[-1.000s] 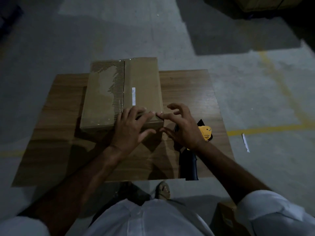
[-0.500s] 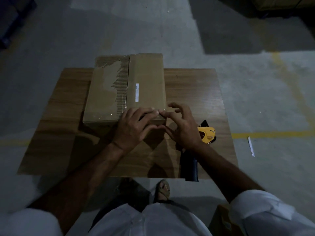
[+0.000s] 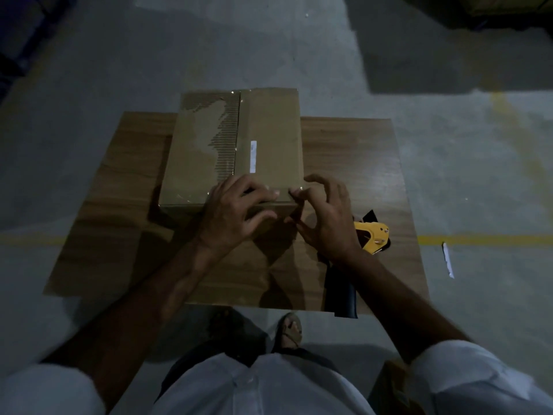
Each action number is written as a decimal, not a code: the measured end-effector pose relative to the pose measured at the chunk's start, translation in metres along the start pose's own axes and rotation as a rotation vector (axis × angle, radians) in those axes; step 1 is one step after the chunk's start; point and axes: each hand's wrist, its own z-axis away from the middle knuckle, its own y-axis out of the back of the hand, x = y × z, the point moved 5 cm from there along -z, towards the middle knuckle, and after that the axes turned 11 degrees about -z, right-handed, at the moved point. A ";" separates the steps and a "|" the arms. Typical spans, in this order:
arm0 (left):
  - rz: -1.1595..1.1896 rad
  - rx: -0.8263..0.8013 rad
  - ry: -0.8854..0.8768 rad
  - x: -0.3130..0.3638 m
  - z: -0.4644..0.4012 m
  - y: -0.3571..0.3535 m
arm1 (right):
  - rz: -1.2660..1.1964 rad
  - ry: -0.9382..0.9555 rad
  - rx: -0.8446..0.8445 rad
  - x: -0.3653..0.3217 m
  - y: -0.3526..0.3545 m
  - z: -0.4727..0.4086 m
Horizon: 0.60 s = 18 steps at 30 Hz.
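Left hand [image 3: 236,214] has curled tighter since a second ago, fingers hooked over the near edge of the cardboard box [image 3: 269,136]; right hand [image 3: 326,217] pinches that same corner. Looks like tape-end fiddling; next needs a steady fingertip press. Box sits on the table [image 3: 359,163], tape dispenser [image 3: 372,236] beside.

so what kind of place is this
Most likely a warehouse or packing area: a bare concrete floor with a painted yellow line, a taped cardboard box on a low wooden board, and a yellow tape dispenser lying beside it.
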 end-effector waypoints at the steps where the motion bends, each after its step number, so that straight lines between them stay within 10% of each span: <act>1: 0.009 -0.017 -0.014 -0.004 0.002 0.004 | 0.030 0.014 0.002 -0.004 0.001 -0.003; 18: 0.085 -0.034 0.060 -0.071 0.016 0.033 | 0.219 0.042 -0.010 -0.058 -0.026 -0.038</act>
